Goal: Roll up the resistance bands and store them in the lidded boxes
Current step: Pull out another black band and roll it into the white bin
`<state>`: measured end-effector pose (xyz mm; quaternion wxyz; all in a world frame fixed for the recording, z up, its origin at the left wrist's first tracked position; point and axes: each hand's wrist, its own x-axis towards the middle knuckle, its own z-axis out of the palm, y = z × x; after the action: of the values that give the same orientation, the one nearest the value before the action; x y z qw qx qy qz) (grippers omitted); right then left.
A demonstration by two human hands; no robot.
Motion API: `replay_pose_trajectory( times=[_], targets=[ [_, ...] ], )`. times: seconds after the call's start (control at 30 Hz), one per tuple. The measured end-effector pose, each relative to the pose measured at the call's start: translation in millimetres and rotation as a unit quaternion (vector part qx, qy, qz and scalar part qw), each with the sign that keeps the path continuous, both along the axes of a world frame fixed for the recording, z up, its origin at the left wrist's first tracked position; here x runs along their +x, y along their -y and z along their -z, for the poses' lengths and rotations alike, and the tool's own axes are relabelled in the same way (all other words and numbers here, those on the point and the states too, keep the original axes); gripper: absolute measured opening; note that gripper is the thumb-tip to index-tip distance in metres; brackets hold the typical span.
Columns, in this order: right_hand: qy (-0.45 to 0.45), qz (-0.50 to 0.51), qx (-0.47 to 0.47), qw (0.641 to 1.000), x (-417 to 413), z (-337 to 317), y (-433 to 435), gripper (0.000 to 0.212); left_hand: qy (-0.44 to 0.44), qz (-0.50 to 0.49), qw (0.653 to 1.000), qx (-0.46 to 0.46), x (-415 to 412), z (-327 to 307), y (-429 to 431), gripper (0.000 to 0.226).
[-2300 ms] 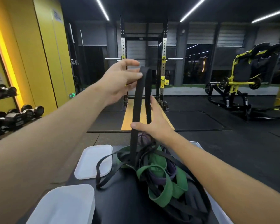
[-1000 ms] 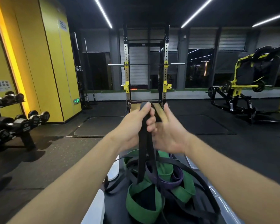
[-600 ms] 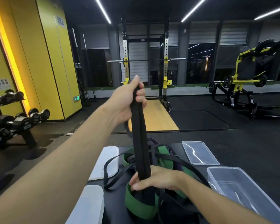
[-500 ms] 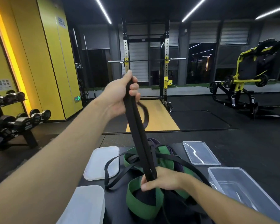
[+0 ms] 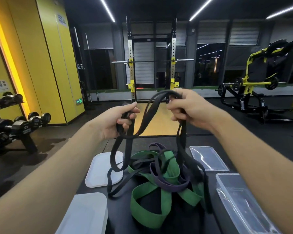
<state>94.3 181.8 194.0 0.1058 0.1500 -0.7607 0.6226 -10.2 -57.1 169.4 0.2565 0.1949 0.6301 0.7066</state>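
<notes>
A black resistance band (image 5: 149, 114) hangs in loops between both hands above the black table (image 5: 118, 215). My left hand (image 5: 120, 120) is closed on one end of it. My right hand (image 5: 186, 108) grips its upper loop, a little higher and to the right. Beneath lies a tangled pile with a wide green band (image 5: 147, 203), a purple band (image 5: 169, 184) and thin black bands (image 5: 113, 186). A white box (image 5: 85, 215) sits at front left and a clear box (image 5: 240, 201) at front right.
A white lid (image 5: 100, 169) lies at the table's left, a clear lid (image 5: 208, 157) at its back right. A dumbbell rack (image 5: 12, 125) stands to the left, a squat rack (image 5: 152, 65) straight ahead and a yellow machine (image 5: 260, 78) at right.
My left hand came down from its raised hold. My right hand rose from the pile and took the band's upper loop. The band went from a taut vertical strip to slack loops.
</notes>
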Motion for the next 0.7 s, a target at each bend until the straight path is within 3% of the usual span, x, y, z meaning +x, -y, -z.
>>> replay_pose_trajectory(
  times=[0.07, 0.23, 0.33, 0.43, 0.57, 0.7],
  targets=[
    [0.012, 0.032, 0.02, 0.999, -4.4, -14.3, 2.0, 0.008, -0.009, -0.011, 1.0, 0.013, 3.4, 4.4, -1.6, 0.032],
    [0.117, -0.024, -0.168, 0.978, -20.0, -12.8, 17.2, 0.026, -0.022, 0.024, 0.998, 0.052, 16.5, 15.3, -13.3, 0.057],
    [0.168, -0.035, -0.152, 0.973, -24.5, -7.6, 26.1, 0.025, -0.062, 0.049, 0.995, 0.06, 20.1, 23.7, -21.5, 0.061],
    [0.168, -0.024, -0.157, 0.973, -29.8, -0.5, 37.2, 0.017, -0.107, 0.081, 0.99, 0.046, 21.1, 33.7, -27.0, 0.055],
    [0.141, -0.062, -0.289, 0.945, -32.1, 3.9, 48.6, 0.012, -0.146, 0.075, 0.986, 0.032, 29.6, 36.2, -35.9, 0.049],
    [0.18, 0.0, -0.202, 0.963, -36.5, 1.9, 60.5, 0.049, -0.211, 0.04, 0.975, -0.055, 39.5, 39.7, -47.4, 0.023]
  ],
)
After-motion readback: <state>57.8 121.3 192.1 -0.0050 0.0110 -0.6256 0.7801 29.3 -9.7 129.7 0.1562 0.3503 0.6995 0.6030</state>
